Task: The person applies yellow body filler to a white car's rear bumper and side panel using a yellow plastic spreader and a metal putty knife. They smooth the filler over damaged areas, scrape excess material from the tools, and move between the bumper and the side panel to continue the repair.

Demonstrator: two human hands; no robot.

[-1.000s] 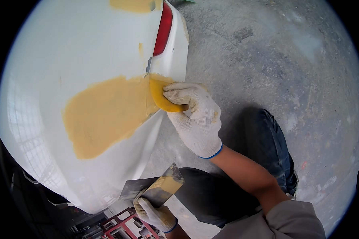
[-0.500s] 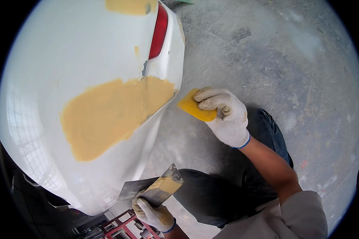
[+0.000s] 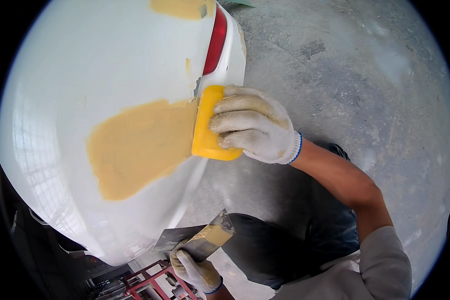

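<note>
My right hand (image 3: 257, 122), in a white knit glove, is closed on a yellow plastic filler spreader (image 3: 205, 127). The spreader's long edge lies against the white car body (image 3: 135, 60), at the right side of a broad tan filler patch (image 3: 140, 145). Part of that patch is hidden behind the spreader. Low in the view, my gloved left hand (image 3: 195, 274) grips two flat, dark metal filler blades (image 3: 205, 245). A band of tan filler sits on the right-hand blade. My left fingers are partly covered by the blades.
A red tail light (image 3: 216, 45) is set in the body just above the spreader. Another filler patch (image 3: 182, 7) shows at the top. Below left stands a red metal frame (image 3: 147, 280). My bent leg (image 3: 260, 245) is beside the left hand, over grey concrete floor (image 3: 345, 90).
My right hand has moved left and slightly up, bringing the spreader onto the patch's right side. The spreader has turned more upright. My left hand still holds the blades in nearly the same place.
</note>
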